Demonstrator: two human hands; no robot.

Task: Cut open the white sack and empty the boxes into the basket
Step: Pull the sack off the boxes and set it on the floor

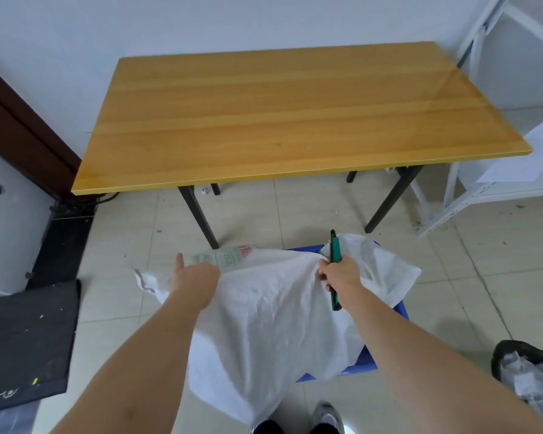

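Big wooden table fills the upper middle of the frame, sitting on a tiled floor, with a white metal shelf off at the right edge. Below that, in the lower centre, the white sack is draped over a blue basket, so only bits of the basket's rim peek out along the right side and at the top. Can't see any boxes from here, the sack covers pretty much everything underneath. The left hand grips the sack's upper left part, though its fingers are hidden behind the hand, so that's my best read. The right hand is clenched around a green utility knife and seems to bunch up some sack fabric too. A black bin sits at lower right.
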